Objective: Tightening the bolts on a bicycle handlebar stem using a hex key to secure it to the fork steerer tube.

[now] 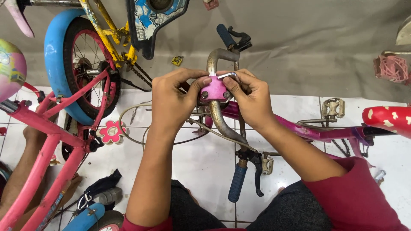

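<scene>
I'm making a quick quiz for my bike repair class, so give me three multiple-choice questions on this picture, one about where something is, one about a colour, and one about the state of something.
1. Where is the hex key?
A. On the floor tiles
B. At the pink stem clamp, under the right hand
C. In the yellow frame

2. What colour are the handlebar grips?
A. Dark blue
B. Red
C. White

3. How do the hands stand?
A. Both rest in the lap
B. One hangs free
C. Both close on the clamp and handlebar

Answers:
1 B, the key's bent silver end shows between the right fingers at the clamp's top.
2 A, both grips, near and far, are dark blue.
3 C, the left hand presses its thumb on the clamp while the right hand holds the key there.
</scene>
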